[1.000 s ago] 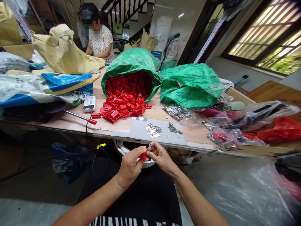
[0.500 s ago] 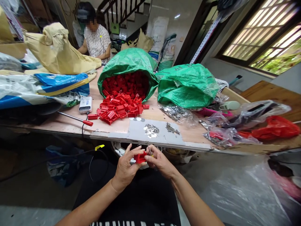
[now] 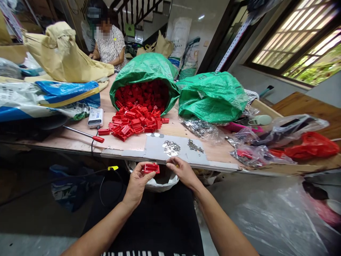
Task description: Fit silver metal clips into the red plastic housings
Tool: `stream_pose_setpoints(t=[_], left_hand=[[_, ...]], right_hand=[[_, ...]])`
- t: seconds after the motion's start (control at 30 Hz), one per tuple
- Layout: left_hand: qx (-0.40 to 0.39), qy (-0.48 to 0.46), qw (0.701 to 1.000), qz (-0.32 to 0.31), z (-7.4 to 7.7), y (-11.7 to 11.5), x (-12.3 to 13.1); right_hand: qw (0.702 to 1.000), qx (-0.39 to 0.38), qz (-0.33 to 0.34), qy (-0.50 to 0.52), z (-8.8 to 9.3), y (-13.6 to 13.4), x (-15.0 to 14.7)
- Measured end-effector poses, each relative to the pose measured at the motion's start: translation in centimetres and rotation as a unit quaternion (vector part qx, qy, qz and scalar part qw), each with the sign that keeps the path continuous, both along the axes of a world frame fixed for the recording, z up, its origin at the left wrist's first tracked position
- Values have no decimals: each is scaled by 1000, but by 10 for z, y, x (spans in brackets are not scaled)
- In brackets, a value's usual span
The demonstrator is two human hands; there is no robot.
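Observation:
My left hand [image 3: 137, 183] grips a small red plastic housing [image 3: 151, 168] between thumb and fingers, its hollow side towards me. To the right of it, apart from the housing, my right hand [image 3: 182, 171] has its fingers pinched together at the table's front edge. Whatever is in that pinch is too small to make out. Just beyond my right hand, a heap of small shiny metal pieces [image 3: 171, 147] lies on a grey sheet [image 3: 154, 151], with a darker heap of small metal parts [image 3: 195, 145] beside it. Below both hands hangs an open white bag [image 3: 161, 185].
More red housings [image 3: 133, 121] spill from a green sack [image 3: 145, 65]. A second green sack [image 3: 211, 96] stands to its right. Left are a white power bank [image 3: 96, 118] and a red-handled rod [image 3: 98, 139]. Plastic bags [image 3: 301, 142] crowd the right. Another person [image 3: 110, 44] sits across the table.
My hands have moved apart. The left hand has drawn left and up with the red housing, turning its hollow side towards me. My right hand has let go of the housing.

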State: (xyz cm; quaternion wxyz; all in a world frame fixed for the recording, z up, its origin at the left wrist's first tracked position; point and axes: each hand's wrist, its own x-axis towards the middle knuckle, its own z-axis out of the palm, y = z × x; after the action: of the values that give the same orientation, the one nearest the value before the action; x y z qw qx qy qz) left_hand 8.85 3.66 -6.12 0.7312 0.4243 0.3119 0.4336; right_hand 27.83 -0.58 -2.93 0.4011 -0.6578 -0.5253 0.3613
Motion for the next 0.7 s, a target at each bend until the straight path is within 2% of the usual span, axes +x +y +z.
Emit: stream_pose_setpoints(t=[0.1,0.23,0.43,0.7], left_hand=[[-7,-1,1000,7,0,2,1],[-16,0,1000,4,0,2,0],[-20,20,1000,6,-1,4,-2],[-41,6,999,11,0,7,-1]], right_hand=[[974,15,-81,-212,-1,16,20],[943,-26,-78,-323,-3,31,31],[931,-52,-71,-355,-4,44,30],[948,-45,-79,-306,-1,44,37]])
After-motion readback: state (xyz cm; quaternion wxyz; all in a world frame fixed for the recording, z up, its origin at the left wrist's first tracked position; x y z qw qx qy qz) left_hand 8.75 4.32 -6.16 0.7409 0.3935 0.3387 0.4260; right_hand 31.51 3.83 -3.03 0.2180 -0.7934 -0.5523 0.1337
